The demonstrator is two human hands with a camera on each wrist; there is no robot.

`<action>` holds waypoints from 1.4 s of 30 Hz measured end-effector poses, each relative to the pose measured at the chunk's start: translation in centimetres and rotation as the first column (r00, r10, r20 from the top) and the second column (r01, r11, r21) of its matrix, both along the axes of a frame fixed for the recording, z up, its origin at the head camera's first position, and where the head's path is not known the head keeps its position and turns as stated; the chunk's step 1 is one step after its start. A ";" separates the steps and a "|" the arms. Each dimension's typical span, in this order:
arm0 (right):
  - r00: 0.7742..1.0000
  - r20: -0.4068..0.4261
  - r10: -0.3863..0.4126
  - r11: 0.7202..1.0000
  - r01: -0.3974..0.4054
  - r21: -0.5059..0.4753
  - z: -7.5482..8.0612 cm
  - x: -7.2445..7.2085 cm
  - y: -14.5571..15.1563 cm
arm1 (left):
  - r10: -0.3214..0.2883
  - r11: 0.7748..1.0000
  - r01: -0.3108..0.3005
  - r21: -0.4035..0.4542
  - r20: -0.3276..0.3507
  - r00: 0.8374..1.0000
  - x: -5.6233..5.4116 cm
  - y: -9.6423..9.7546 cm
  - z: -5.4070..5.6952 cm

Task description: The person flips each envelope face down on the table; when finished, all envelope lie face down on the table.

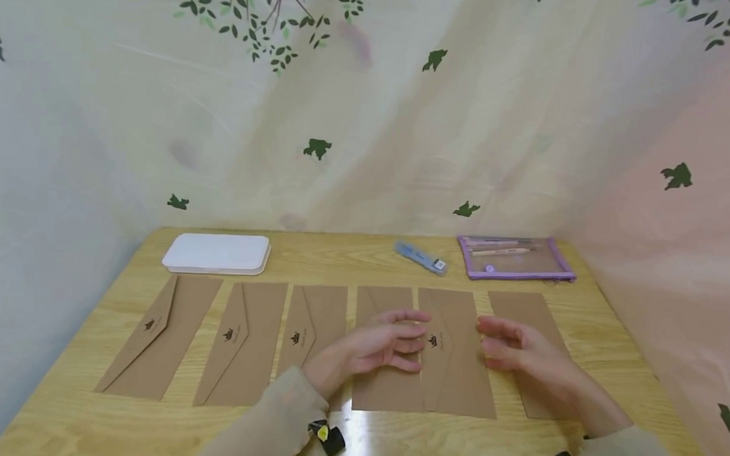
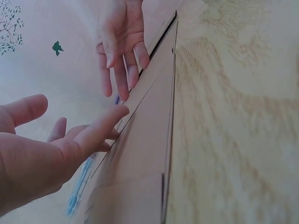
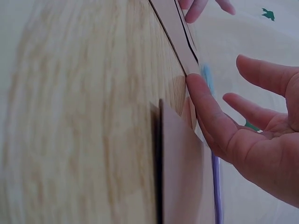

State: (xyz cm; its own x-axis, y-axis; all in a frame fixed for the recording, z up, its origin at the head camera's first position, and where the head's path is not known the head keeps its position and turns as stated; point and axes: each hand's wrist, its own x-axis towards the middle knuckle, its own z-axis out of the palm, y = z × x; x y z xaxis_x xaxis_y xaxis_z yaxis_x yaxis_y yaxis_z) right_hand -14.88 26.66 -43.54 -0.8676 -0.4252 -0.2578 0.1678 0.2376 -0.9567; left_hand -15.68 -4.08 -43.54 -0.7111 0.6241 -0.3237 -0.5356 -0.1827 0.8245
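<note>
Several brown kraft envelopes lie in a row across the table; most show a pointed flap with a small crown print. Over the envelope third from the right [image 1: 386, 393] is my left hand [image 1: 385, 346], its fingers loosely extended and holding nothing. Its fingertips overlap the left edge of the crown-printed envelope second from the right [image 1: 462, 372]. My right hand [image 1: 526, 351], relaxed and empty, has its fingertips at that envelope's right edge. Under its palm lies the rightmost envelope [image 1: 519, 307], partly hidden. The left wrist view shows both hands with fingers pointing towards each other.
Along the back of the table are a white flat case [image 1: 216, 253], a light blue packet [image 1: 419, 257] and a clear purple-edged zip pouch [image 1: 515, 260] with pens inside. Three more envelopes, including the leftmost envelope [image 1: 183, 336], lie left. A printed curtain [image 1: 369, 121] surrounds the table.
</note>
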 end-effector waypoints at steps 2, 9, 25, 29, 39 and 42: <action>1.000 -0.003 0.005 1.000 -0.005 0.001 -0.1 0.0 0.0 | 0.009 1.000 -0.009 -0.003 0.000 1.000 0.1 -0.1 0.0; 1.000 0.016 0.008 1.000 -0.008 0.004 -0.1 0.0 -0.1 | 0.037 0.999 -0.037 -0.002 0.019 0.999 0.1 -0.1 0.1; 1.000 0.011 0.016 1.000 -0.016 -0.020 0.3 0.1 -0.1 | 0.056 0.998 -0.057 0.016 0.052 0.997 -0.5 -0.1 -0.2; 1.000 0.006 0.017 1.000 -0.017 -0.013 0.3 0.1 -0.2 | 0.054 0.998 -0.055 0.018 0.052 0.997 -0.5 -0.2 -0.3; 1.000 0.004 0.008 1.000 -0.008 0.005 0.2 0.1 -0.3 | 0.085 0.996 -0.087 0.019 0.082 0.993 -0.6 -0.2 -0.2; 1.000 0.002 0.013 1.000 -0.013 0.005 0.3 0.1 -0.3 | 0.091 0.995 -0.093 0.022 0.091 0.992 -0.6 -0.1 -0.2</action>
